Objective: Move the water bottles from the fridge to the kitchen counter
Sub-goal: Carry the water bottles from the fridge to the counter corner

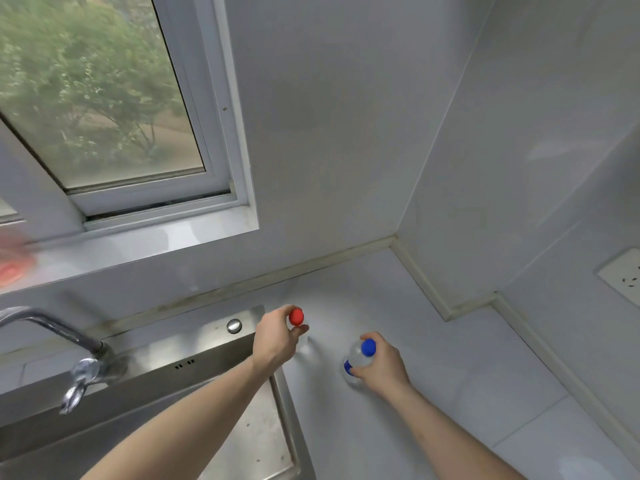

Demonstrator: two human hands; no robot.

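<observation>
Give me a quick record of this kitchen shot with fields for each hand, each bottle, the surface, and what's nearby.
left hand: grips the red-capped bottle near its top
right hand: grips the blue-capped bottle around its upper body
bottles: both upright, apart from each other, clear
surface: pale kitchen counter, both bottles at or just above it; contact cannot be told
nearby: steel sink and faucet to the left, window above, wall socket at right
</observation>
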